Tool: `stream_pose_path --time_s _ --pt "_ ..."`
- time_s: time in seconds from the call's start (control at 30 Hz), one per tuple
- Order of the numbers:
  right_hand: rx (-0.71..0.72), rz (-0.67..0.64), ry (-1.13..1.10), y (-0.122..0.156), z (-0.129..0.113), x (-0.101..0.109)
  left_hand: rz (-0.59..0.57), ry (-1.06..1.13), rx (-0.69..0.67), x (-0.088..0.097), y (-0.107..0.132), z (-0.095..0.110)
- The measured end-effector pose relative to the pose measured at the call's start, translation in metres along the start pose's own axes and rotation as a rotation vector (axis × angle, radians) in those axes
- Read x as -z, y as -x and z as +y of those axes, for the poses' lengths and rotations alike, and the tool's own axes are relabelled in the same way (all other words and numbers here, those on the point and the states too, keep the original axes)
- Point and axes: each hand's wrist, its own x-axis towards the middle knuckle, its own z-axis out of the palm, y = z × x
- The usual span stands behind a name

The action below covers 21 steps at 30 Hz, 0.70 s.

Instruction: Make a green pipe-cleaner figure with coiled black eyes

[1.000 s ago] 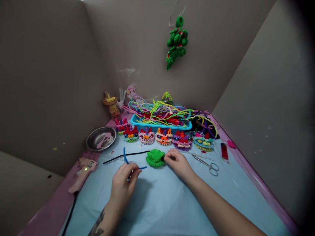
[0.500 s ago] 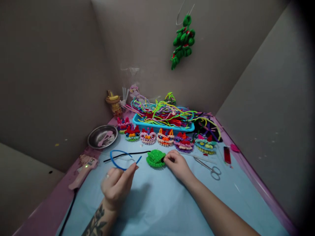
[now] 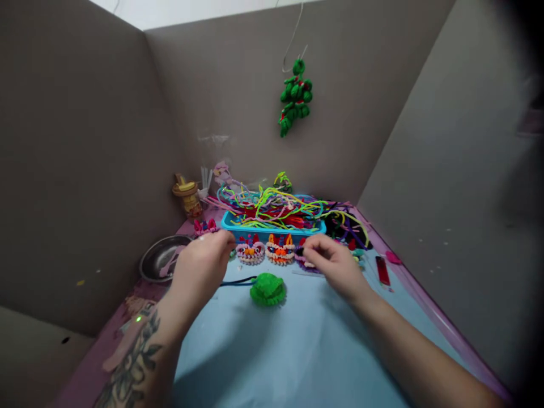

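Observation:
Both my hands are raised above the light blue mat (image 3: 297, 351). My left hand (image 3: 199, 269) is closed in a pinch, its fingertips in front of the blue tray (image 3: 272, 229). My right hand (image 3: 331, 262) is also pinched, with a small dark tip showing at its fingertips. What either hand holds is too small to make out, and the blue pipe cleaner does not show. A green coiled pipe-cleaner piece (image 3: 267, 288) lies on the mat below and between the hands, untouched. A black pipe cleaner (image 3: 238, 281) lies to its left.
A row of colourful pipe-cleaner faces (image 3: 280, 250) stands before the tray of loose pipe cleaners. A metal bowl (image 3: 159, 260) and a pink glue gun (image 3: 130, 326) are at the left, a red lighter (image 3: 382, 271) at the right. A green ornament (image 3: 293, 96) hangs on the back wall.
My right hand let go of the green piece and rose. My left hand lifted up and forward toward the tray; the blue pipe cleaner it held is no longer visible. The view tilted up.

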Motion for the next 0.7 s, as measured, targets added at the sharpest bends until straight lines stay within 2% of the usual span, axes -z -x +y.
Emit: stream_pose_path --time_s 0.03,0.1,0.2,0.33,0.43,0.53,0.7 --pt "0.038 0.027 -0.014 -0.011 -0.015 0.006 -0.015 0.061 0.041 0.003 -0.015 0.001" --pt "0.16 0.11 -0.049 -0.028 -0.043 0.016 0.051 0.239 0.082 0.006 -0.04 0.004" --pt "0.276 0.124 -0.024 -0.043 -0.064 0.015 0.075 0.474 0.128 -0.003 -0.06 0.007" --pt "0.202 -0.037 0.061 -0.053 -0.049 -0.011 -0.058 0.689 0.25 -0.036 -0.063 0.006" --pt "0.121 -0.058 0.074 -0.058 -0.029 -0.031 -0.158 0.935 0.334 -0.057 -0.063 0.008" --pt "0.084 -0.057 0.077 -0.062 -0.019 -0.039 -0.165 1.016 0.331 -0.067 -0.063 0.014" --pt "0.044 -0.006 0.092 -0.065 -0.015 -0.034 -0.172 1.038 0.298 -0.071 -0.065 0.018"
